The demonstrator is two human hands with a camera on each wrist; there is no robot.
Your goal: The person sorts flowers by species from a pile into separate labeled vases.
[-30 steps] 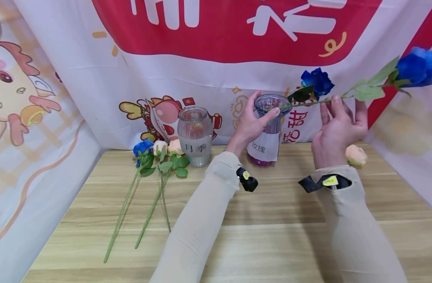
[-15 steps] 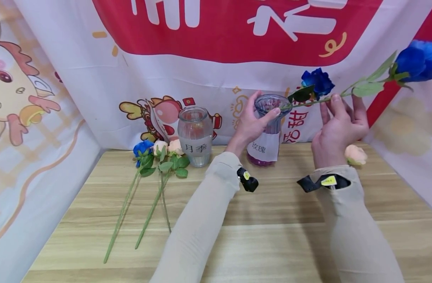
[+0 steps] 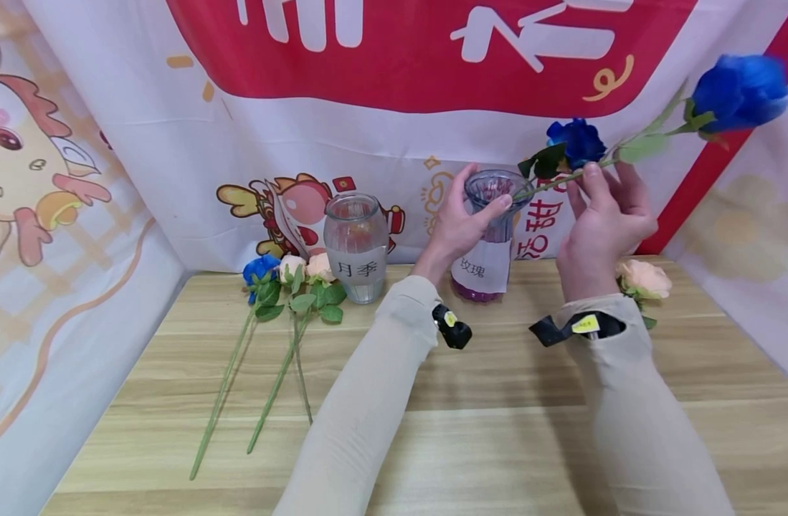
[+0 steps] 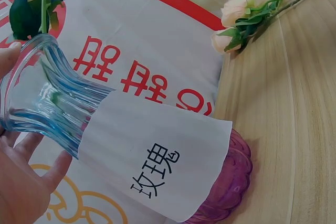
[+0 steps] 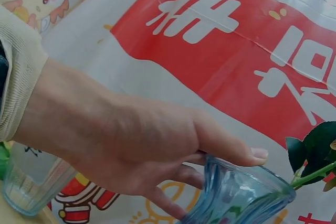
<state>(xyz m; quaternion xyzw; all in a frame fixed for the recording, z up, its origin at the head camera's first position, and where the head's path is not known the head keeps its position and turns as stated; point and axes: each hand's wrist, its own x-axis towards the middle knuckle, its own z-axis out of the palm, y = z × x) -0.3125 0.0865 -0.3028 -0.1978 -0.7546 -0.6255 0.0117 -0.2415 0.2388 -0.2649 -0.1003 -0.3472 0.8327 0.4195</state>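
My left hand (image 3: 459,228) grips the neck of a flared glass vase (image 3: 497,228) with a purple base and a white paper label. In the right wrist view the left thumb lies along the vase's rim. With its fingertips my right hand (image 3: 601,229) pinches the green stem of a large blue rose (image 3: 736,94), right of the vase. That stem slants down to the vase's mouth, the bloom tilted up to the right. Another blue rose (image 3: 581,143) leans out over the rim, close to the right fingertips. In the left wrist view, green shows through the vase's glass (image 4: 68,85).
A second labelled glass vase (image 3: 356,247) stands to the left. Beside it a blue rose (image 3: 260,269) and two pale roses (image 3: 319,269) lie on the wooden table (image 3: 471,444). Peach roses (image 3: 645,278) lie behind the right wrist. A printed cloth (image 3: 394,143) hangs at the back.
My right hand has moved a little left, toward the vase. The large blue rose has swung up and left, its stem steeper. The left hand and vase stay put.
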